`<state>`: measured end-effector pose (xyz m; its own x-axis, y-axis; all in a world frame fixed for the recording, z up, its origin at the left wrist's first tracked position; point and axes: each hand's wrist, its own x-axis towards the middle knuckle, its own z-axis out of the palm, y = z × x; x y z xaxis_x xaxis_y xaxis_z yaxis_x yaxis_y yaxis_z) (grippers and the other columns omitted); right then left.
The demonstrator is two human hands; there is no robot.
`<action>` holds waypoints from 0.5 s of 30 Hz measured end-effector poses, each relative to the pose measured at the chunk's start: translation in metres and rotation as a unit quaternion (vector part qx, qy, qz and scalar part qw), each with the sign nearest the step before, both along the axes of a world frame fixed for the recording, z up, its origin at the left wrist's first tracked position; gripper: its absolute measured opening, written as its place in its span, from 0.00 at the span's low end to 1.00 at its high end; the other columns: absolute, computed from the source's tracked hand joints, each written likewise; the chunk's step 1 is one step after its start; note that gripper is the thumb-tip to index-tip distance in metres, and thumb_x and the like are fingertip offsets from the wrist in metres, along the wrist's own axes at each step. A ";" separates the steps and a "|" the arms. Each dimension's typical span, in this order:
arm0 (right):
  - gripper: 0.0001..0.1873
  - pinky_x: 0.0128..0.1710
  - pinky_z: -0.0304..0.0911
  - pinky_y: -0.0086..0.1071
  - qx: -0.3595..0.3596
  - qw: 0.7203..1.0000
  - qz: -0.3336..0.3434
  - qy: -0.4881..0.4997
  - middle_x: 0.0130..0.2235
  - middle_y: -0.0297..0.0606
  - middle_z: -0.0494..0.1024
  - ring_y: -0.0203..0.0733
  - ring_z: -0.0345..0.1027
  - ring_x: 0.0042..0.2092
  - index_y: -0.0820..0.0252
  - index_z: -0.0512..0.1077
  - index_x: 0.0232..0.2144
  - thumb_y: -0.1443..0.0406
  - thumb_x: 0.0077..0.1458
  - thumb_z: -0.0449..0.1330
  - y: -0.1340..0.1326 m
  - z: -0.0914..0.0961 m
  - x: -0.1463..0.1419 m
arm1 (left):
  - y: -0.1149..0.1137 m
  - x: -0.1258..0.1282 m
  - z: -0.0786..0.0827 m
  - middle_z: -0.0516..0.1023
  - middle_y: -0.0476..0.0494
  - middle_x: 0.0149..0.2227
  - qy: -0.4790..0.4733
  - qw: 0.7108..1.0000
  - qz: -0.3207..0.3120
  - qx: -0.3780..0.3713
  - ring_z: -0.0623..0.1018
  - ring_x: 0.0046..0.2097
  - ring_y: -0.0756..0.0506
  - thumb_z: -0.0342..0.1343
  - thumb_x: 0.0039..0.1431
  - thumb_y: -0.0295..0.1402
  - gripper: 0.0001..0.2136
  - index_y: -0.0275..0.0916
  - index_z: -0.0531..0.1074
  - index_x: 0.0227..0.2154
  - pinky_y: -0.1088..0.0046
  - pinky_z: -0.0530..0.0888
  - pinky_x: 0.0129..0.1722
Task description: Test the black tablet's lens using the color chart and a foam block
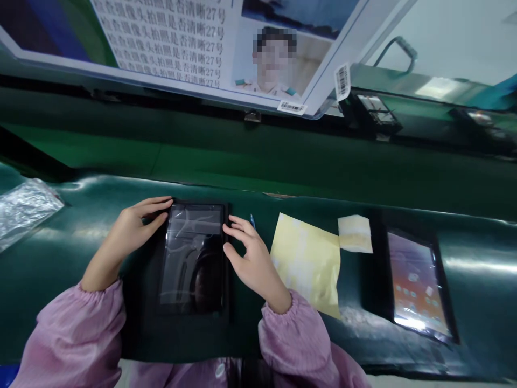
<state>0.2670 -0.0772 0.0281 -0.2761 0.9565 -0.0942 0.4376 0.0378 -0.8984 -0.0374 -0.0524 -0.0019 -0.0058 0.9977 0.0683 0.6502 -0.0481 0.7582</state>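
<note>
A dark tablet (pixel 194 258) with a glossy black screen lies flat on a black pad on the green bench, straight in front of me. My left hand (pixel 135 223) rests at its upper left corner, fingers stretched out along the top edge. At the tablet's right edge lies my right hand (pixel 250 256), fingers spread and touching the side. Neither hand holds anything. Pink sleeves cover both wrists.
A yellow sheet (pixel 307 264) lies right of the tablet, a small white cloth (pixel 354 234) beyond it. A second tablet (pixel 418 285) with a lit screen sits at far right. A clear plastic bag (pixel 24 207) lies at left. A printed board (pixel 181 43) hangs overhead.
</note>
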 end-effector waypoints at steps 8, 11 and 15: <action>0.20 0.61 0.70 0.55 -0.031 1.000 0.007 0.000 0.69 0.40 0.62 0.55 0.71 0.59 0.53 0.70 0.59 0.55 0.68 0.58 -0.004 -0.001 -0.001 | -0.001 0.004 0.000 0.80 0.48 0.58 0.006 1.000 0.017 0.004 0.78 0.60 0.39 0.57 0.64 0.43 0.14 0.49 0.79 0.50 0.62 0.78 0.52; 0.24 0.64 0.66 0.57 -0.048 0.999 0.013 -0.005 0.72 0.39 0.58 0.57 0.66 0.64 0.51 0.66 0.61 0.53 0.67 0.59 -0.006 -0.001 -0.002 | 0.000 0.008 0.005 0.80 0.48 0.57 0.014 1.000 0.028 -0.003 0.78 0.59 0.39 0.56 0.65 0.41 0.14 0.47 0.79 0.50 0.63 0.77 0.52; 0.41 0.72 0.55 0.55 -0.048 0.998 0.046 -0.015 0.75 0.39 0.47 0.55 0.51 0.72 0.50 0.49 0.72 0.53 0.64 0.62 -0.008 -0.001 -0.005 | 0.000 0.011 0.010 0.80 0.47 0.56 0.022 0.999 0.029 -0.012 0.79 0.56 0.40 0.55 0.64 0.40 0.15 0.46 0.78 0.51 0.63 0.76 0.51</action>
